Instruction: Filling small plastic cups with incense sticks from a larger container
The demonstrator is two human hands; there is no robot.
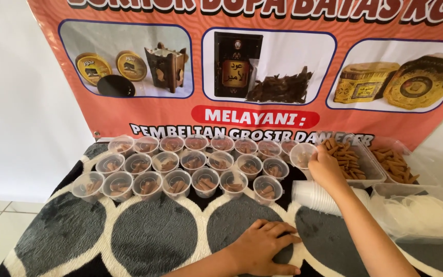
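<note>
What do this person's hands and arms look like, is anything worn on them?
Both are bare: the left hand and right hand show no gloves, rings or watch, and no sleeves cover the forearms as far as the picture shows. The fingers look slim, with short nails.

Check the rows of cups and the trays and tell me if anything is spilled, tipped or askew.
Nothing is spilled. The one thing off upright is the stack of empty cups, lying on its side on the rug by the right hand. The filled cups stand upright in three rows, and the brown sticks stay inside their trays.
</note>
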